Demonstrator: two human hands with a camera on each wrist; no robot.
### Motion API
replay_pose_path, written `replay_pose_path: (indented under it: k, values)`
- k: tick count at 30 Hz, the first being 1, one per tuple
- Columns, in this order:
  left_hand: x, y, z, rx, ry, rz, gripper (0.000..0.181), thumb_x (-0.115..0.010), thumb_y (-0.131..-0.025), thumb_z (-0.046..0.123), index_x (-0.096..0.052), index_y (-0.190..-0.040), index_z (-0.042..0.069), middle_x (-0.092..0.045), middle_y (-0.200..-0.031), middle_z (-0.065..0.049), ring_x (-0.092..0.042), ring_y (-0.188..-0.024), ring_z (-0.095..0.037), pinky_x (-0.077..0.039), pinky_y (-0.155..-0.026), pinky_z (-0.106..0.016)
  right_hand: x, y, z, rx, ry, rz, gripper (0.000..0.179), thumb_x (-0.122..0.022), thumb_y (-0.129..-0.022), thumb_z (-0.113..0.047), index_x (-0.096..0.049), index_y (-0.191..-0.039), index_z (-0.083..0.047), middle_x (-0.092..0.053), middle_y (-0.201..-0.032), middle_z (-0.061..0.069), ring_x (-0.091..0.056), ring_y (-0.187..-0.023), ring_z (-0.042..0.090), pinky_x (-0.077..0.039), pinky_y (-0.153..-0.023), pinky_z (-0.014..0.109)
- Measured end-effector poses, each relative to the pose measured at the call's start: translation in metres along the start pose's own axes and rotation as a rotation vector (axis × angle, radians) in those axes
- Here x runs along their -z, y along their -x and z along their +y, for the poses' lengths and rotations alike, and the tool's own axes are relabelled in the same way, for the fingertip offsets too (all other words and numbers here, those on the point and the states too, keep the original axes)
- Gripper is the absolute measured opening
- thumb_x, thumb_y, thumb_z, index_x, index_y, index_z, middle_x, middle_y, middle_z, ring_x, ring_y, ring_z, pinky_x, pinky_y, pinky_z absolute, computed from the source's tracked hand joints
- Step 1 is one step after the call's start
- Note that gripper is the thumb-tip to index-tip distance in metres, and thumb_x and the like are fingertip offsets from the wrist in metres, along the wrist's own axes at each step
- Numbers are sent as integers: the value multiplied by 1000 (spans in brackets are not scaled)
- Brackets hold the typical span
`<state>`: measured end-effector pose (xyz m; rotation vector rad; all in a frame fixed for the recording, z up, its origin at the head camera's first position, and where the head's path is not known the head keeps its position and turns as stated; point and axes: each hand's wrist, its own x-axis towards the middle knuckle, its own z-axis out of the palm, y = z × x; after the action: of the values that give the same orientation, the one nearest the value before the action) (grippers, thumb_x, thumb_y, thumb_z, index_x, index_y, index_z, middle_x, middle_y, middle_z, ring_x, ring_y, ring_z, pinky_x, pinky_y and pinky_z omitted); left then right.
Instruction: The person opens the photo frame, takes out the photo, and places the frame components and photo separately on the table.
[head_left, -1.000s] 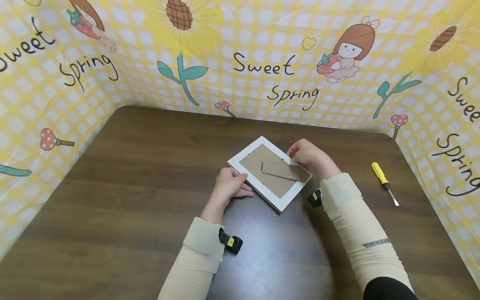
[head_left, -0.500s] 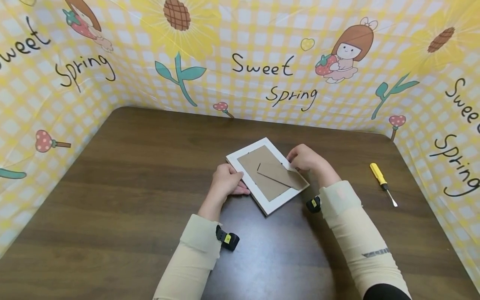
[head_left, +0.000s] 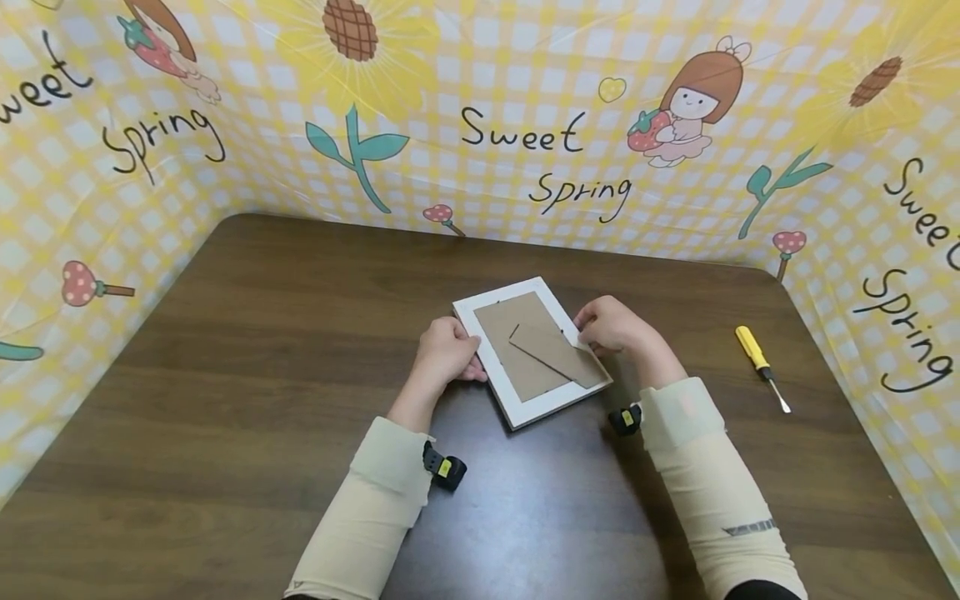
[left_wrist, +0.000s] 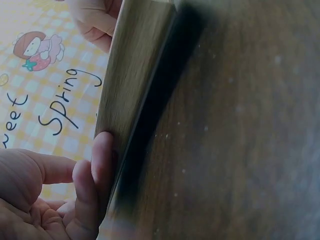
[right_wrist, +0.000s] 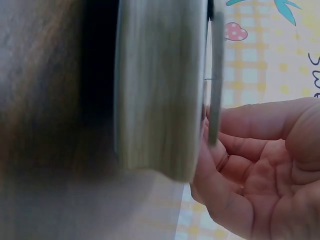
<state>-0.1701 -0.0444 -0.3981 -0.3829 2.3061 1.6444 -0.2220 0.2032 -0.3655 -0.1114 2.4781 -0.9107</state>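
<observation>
From my end of the link I see a white-backed picture frame back side up, set askew over the dark wooden table, between the person's two hands; I cannot tell whether all of its underside touches the wood. A brown backing board fills the frame's middle, and a brown flap slants across it, one end reaching over the frame's near right corner.

At the frame's left edge, the left hand is nearly closed and grips it, thumb at the white border and a fingertip against the wooden side. At the frame's right edge, the right hand is also nearly closed, with thumb and fingers gripping the rim just beside the flap; I cannot tell whether it pinches the flap too.

Well to the right of the frame, past the right hand, lies a yellow-handled screwdriver, its blade toward the near side. Beyond the frame, I see a yellow checked cloth printed "Sweet Spring".
</observation>
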Motion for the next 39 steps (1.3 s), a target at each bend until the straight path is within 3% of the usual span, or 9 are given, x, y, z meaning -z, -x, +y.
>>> replay_pose_path:
  k: [5,10,15,19,30,39]
  values:
    - [3,-3,1,-20,-150,27,15,-55,-99,17,-57,-93,3,-71,-65,-8,-63,-44,-8,-46,-43,-18,-4,4,1,-12,-32,-6,22,-57,-93,2,-59,-113,10,-58,-91,10,-56,-71,13,-53,-63,26]
    - [7,-9,-1,-60,-244,41,14,-54,-98,18,-57,-93,5,-70,-62,-4,-63,-44,-7,-49,-49,-21,-10,4,4,-12,-75,-5,22,-57,-93,2,-60,-112,12,-59,-90,10,-58,-70,12,-55,-64,25]
    - [11,-15,1,-121,-369,45,15,-52,-97,19,-57,-92,5,-68,-60,-3,-64,-46,-8,-54,-71,-30,-15,6,6,-26,-123,9,19,-58,-94,3,-59,-111,11,-58,-88,8,-59,-70,13,-57,-66,26]
    - [13,-17,6,-132,-420,38,17,-52,-97,19,-56,-92,4,-65,-57,-2,-65,-48,-9,-52,-87,-38,-18,10,4,-32,-147,23,17,-58,-93,4,-59,-109,12,-58,-86,8,-61,-68,14,-58,-66,27]
    - [13,-20,13,-145,-536,16,19,-50,-99,20,-56,-88,6,-59,-55,0,-65,-53,-14,-49,-74,-35,-23,17,4,-63,-141,24,11,-60,-94,4,-63,-101,12,-66,-78,12,-65,-63,13,-60,-67,30]
    - [14,-25,16,-153,-566,-11,19,-52,-100,21,-58,-90,6,-61,-61,-5,-63,-58,-18,-44,-60,-30,-22,21,7,-60,-143,4,14,-57,-97,1,-64,-100,12,-71,-79,16,-69,-63,14,-58,-64,26]
